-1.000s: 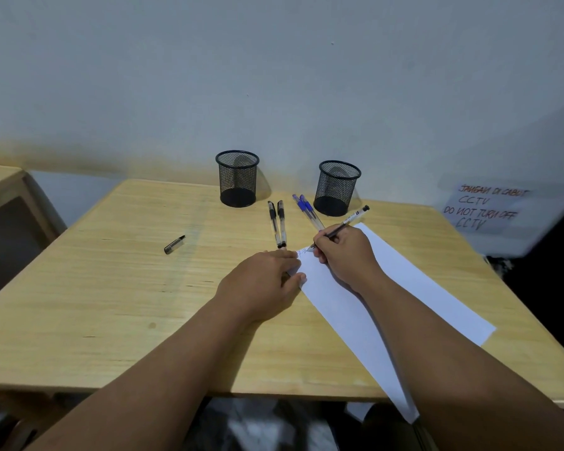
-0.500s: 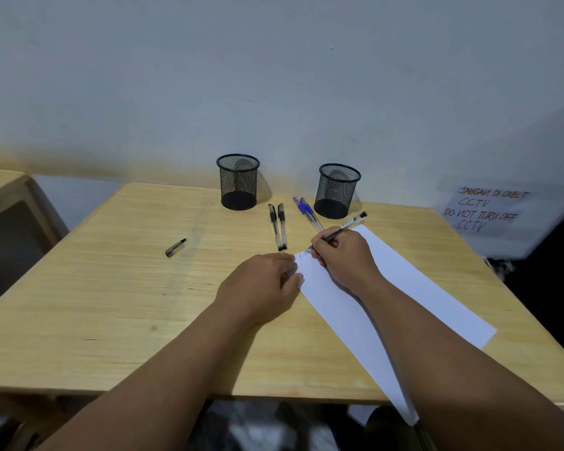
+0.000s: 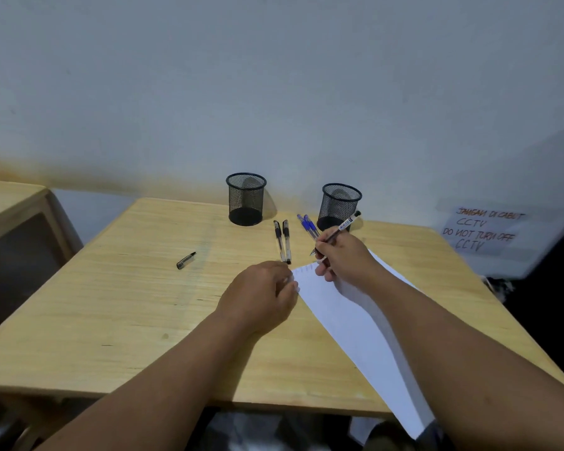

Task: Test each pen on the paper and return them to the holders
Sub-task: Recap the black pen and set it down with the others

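Pinching a pen (image 3: pixel 336 234) in my right hand (image 3: pixel 344 259), I have its tip just past the far corner of the paper (image 3: pixel 349 323), whether touching the desk (image 3: pixel 144 304) I cannot tell. This pen has a clear barrel with a printed white label near its black end cap, and it slants up and away toward the right mesh holder (image 3: pixel 340 205). My right fingers are clamped around its lower barrel. My left hand (image 3: pixel 261 296) rests at the paper's left edge with fingers loosely curled, holding nothing that I can see. The paper is a white sheet lying diagonally, its near end hanging over the desk edge, with faint small marks by its far corner. 2 black-capped pens (image 3: pixel 282 239) lie side by side ahead of my left hand, and 2 blue pens (image 3: pixel 307 224) lie just beside the right holder. Left mesh holder (image 3: pixel 246 198) stands further left. A loose black cap (image 3: pixel 186 260) lies well apart on the left.
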